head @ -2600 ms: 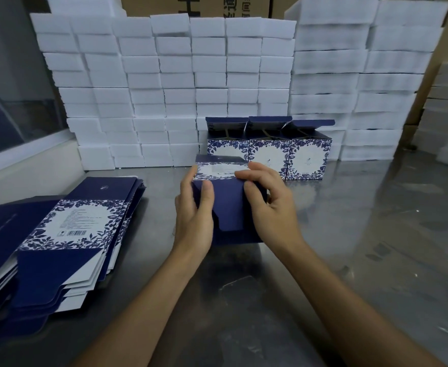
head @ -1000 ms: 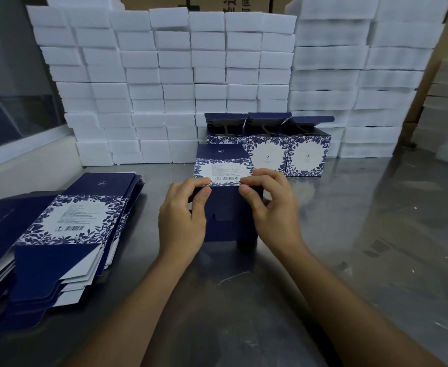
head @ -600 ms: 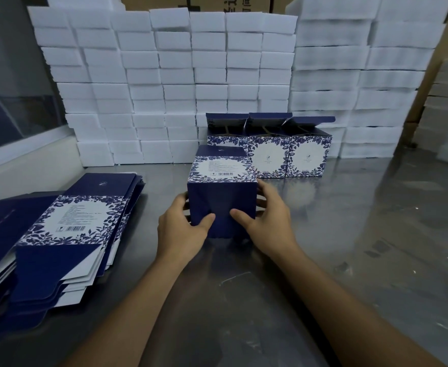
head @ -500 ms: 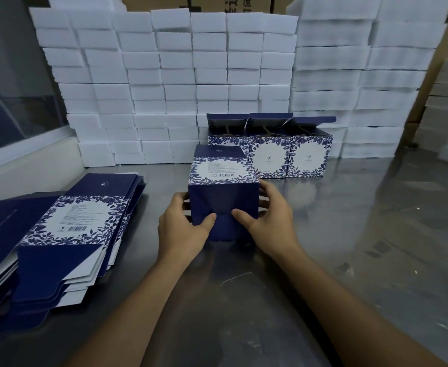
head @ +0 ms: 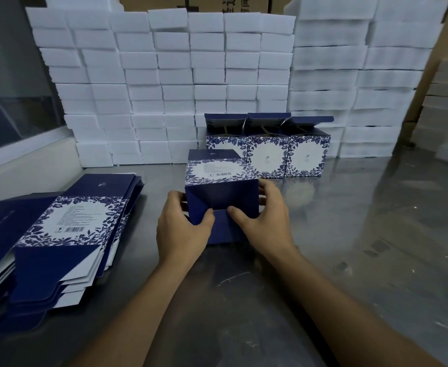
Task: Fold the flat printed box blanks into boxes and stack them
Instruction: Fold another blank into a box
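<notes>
Both hands grip the folded box (head: 221, 197) at counter centre: left hand (head: 181, 231) on its left edge, right hand (head: 264, 223) on its right. Three open boxes (head: 267, 154) stand at 12 o'clock; flat blanks (head: 58, 234) at 9; bare counter (head: 376, 234) at 3.

On the brown carton (head: 196, 2) at the far edge, behind the foam, I can read the character 通, the rest cut off. The box I hold (head: 218, 178) and the nearest flat blank (head: 71, 221) on the left each carry a barcode with print too small to read.
</notes>
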`<state>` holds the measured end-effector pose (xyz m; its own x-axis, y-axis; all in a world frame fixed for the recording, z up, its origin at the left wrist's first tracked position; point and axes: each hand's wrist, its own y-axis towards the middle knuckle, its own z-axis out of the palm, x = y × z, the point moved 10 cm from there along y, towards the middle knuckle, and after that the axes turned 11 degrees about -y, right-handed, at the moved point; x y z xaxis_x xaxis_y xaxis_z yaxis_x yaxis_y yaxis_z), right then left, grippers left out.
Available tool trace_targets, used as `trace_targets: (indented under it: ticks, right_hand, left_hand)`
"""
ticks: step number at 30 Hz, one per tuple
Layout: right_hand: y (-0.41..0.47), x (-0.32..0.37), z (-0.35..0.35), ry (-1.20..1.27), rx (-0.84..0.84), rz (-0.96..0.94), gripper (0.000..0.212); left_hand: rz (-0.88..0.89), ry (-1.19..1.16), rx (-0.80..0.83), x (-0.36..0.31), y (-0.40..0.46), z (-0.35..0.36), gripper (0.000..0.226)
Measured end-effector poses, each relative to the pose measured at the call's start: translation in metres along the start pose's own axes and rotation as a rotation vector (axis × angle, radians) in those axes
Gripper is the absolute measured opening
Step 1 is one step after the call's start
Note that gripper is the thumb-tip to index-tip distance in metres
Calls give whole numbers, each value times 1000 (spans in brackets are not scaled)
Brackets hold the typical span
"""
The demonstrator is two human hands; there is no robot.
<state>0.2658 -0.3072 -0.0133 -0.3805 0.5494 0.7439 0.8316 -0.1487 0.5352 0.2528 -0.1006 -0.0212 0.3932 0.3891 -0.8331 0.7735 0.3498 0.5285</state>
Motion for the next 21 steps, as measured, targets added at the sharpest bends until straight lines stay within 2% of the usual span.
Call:
trace_targets:
  ticks: [8, 11, 16, 19, 21]
  right_hand:
    - [-7, 4, 3, 123, 22, 44, 63]
    - [-7, -1, 3, 209, 3, 126, 55]
    - [-2, -11, 1, 290, -40, 212, 31]
    - [-2, -11, 2, 316, -39, 224, 35]
    - [-2, -11, 0, 317, -57, 222, 39]
  left_hand:
    - [-81, 3, -40, 9, 1, -5, 42]
    - [-67, 11, -9, 8, 0, -1, 42]
    - [-53, 0, 59, 7, 0, 7, 42]
    - [-97, -58, 88, 9, -1, 10, 37]
    - [-128, -204, 97, 7, -1, 9, 29]
